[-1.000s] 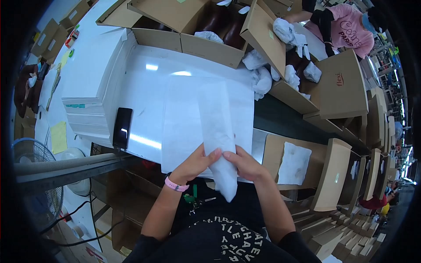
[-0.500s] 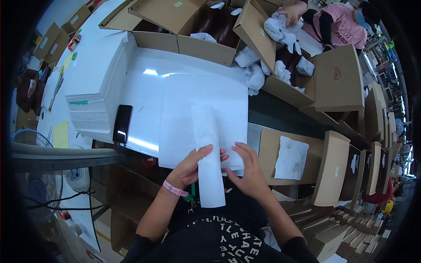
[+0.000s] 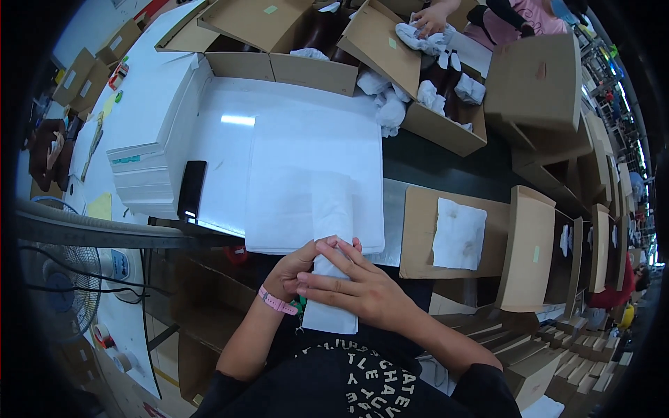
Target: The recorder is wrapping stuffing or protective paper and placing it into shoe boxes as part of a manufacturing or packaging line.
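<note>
Currently, lower centre of frame: right hand lies flat, fingers spread, pressing down on a folded paper strip. Left hand is curled against the strip's left edge, thumb on the paper, pink wristband on the wrist; how tight the grip is can't be told. The strip runs vertically, lower end hanging over the near table edge toward the person's black shirt, upper end lying on a stack of white sheets.

The stack sits mid-frame on the white table. Just left of it a black phone leans against a ream of white paper. Right of the stack, a flat brown box with a white tissue sheet laid on it; more open flat boxes line up toward the right edge.

Left edge, lower: a fan under the table level.

Top of frame: open cardboard cartons with crumpled white paper wads between them. Upper right, another person's hand is on a white wad in a carton, pink sleeve beside it.
</note>
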{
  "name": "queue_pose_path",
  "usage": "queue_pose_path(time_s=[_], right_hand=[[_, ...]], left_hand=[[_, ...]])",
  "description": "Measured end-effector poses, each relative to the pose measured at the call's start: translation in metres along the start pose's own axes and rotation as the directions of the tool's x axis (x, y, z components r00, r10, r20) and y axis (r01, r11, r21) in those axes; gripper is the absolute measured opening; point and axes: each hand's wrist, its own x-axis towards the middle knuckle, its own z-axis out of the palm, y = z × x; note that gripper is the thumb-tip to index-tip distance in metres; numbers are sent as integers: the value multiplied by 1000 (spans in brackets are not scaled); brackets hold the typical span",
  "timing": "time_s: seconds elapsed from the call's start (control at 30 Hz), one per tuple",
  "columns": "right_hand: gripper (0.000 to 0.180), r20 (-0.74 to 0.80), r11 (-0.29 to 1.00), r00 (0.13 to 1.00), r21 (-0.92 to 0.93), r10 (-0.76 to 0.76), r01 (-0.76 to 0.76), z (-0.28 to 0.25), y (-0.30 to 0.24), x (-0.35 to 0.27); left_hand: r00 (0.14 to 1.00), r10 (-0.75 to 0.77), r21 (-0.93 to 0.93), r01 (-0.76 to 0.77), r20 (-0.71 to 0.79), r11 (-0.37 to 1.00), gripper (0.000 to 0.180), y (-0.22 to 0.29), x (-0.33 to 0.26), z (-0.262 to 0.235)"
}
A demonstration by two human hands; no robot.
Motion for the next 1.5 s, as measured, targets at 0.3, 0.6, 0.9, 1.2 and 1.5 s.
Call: queue_pose_path(time_s=[0.3, 0.6, 0.9, 1.2, 1.5], right_hand=[[66, 128, 999, 992, 53, -21, 14, -11, -8, -26], [47, -214, 922, 952, 367, 217, -128, 6, 4, -31], [78, -332, 685, 743, 692, 581, -226, 57, 3, -42], [103, -119, 251, 538, 951, 834, -180, 61, -3, -24], [68, 217, -164, 645, 976, 733, -142, -17, 62, -17]], left_hand=[[988, -145, 41, 142, 54, 989, 44, -20, -20, 19], [982, -19, 420, -64, 190, 905, 75, -40, -19, 18], [978, -44, 334, -28, 205, 942, 74, -42, -11, 4], [932, 4, 682, -267, 362, 681, 108, -16, -18, 35], [923, -269, 633, 38, 273, 773, 85, -27, -15, 40]])
